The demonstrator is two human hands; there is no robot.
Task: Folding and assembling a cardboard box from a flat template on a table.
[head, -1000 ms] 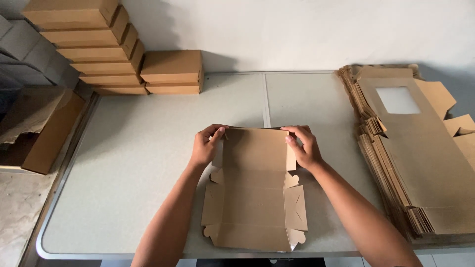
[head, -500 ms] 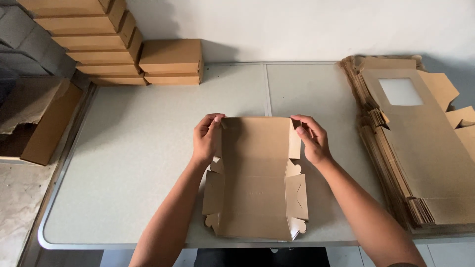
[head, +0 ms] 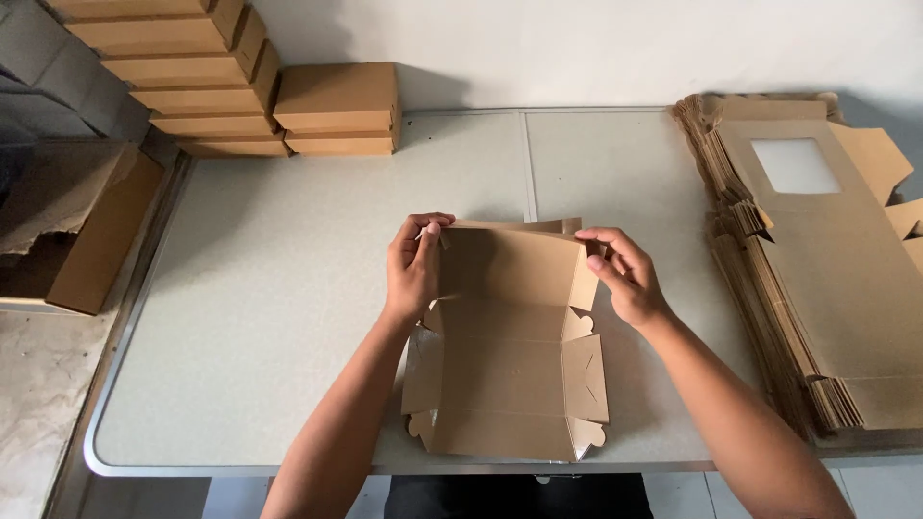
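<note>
Flat carton stack (head: 846,288): right side cut by frame edge. Tall box pile (head: 183,67): top out of frame. Left hand (head: 415,269) hides carton blank (head: 510,365) far-left corner; desk (head: 269,317) partly under blank

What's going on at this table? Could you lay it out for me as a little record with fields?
Setting: grey table against a white wall
Left hand: grips the far left corner of the cardboard sheet
Right hand: grips its far right corner
Sheet: far part raised, near part lying flat
Right side: stack of flat sheets, top one with a window
Far left: pile of finished boxes
Left edge: torn carton
</note>
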